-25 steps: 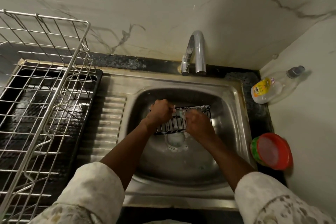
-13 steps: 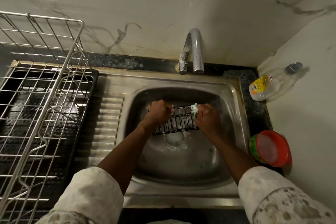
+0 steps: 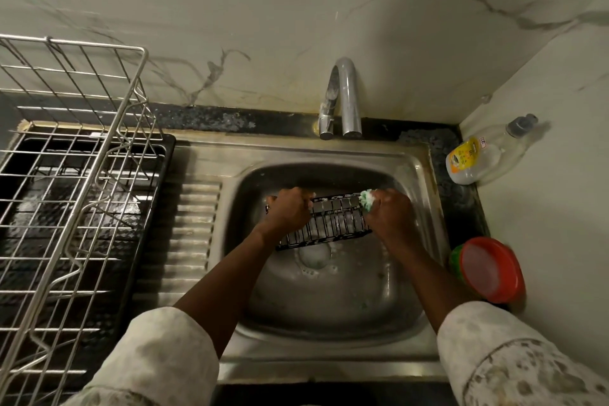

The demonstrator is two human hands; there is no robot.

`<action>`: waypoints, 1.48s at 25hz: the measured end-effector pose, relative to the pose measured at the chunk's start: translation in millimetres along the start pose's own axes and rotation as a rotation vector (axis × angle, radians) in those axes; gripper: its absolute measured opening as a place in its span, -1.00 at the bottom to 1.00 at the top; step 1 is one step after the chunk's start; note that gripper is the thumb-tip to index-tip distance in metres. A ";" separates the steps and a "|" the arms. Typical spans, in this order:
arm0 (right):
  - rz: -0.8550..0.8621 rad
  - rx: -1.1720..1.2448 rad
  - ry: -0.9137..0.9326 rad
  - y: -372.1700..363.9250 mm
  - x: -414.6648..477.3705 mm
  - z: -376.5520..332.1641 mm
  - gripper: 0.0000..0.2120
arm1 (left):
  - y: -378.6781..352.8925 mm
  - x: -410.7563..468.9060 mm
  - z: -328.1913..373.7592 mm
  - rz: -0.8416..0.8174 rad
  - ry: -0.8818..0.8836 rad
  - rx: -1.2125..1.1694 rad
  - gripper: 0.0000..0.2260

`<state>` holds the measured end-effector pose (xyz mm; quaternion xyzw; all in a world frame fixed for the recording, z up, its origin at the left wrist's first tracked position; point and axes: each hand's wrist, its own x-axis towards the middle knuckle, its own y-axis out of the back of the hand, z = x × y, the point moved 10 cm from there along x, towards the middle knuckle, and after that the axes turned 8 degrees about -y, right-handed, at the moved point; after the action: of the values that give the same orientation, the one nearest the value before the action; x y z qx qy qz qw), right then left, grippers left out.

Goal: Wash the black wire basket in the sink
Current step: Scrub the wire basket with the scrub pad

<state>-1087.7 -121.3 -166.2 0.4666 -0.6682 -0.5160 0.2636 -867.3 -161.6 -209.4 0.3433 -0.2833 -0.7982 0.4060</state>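
The steel sink (image 3: 329, 369) held suds round its drain and the black wire basket (image 3: 333, 224), tilted above it. The left hand (image 3: 290, 208) gripped the basket's 9 o'clock end. The right hand (image 3: 389, 211) clutched a soapy green scrubber (image 3: 367, 198) against its 2 o'clock corner. A red-lidded tub (image 3: 487, 269) stood at 3 o'clock, a clear bottle (image 3: 474, 158) at 2.

I am holding both forearms forward and angled inward, with the hands level. My left hand (image 3: 290, 209) is gripping the black wire basket (image 3: 333, 224) with curled fingers. My right hand (image 3: 390, 216) is clenching a green-white scrubber (image 3: 367, 199).
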 end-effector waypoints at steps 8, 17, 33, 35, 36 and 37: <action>0.067 0.102 0.017 18.2 -35.6 24.6 -0.88 | -42.2 23.9 95.1 -0.109 -0.222 0.000 -0.80; 0.138 0.572 -0.083 65.5 -33.8 5.2 -0.91 | -4.1 20.3 93.1 0.132 -0.194 -0.301 -0.54; 0.167 0.365 0.591 74.8 -69.2 -119.8 -0.74 | 66.6 -32.4 35.1 0.503 -0.251 -0.651 -0.62; 0.135 0.314 0.629 65.4 -75.4 -135.3 -0.74 | 69.0 -31.6 28.0 0.441 -0.236 -0.581 -0.62; 0.135 0.274 0.642 60.8 -75.3 -145.2 -0.75 | 67.5 -31.0 23.4 0.398 -0.224 -0.567 -0.64; 0.132 0.239 0.639 56.1 -72.6 -155.4 -0.77 | 65.9 -31.1 16.8 0.370 -0.209 -0.560 -0.67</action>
<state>-947.0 -123.4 -53.2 0.5879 -0.6365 -0.2438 0.4357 -837.0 -166.1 -141.2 0.0778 -0.1508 -0.7887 0.5909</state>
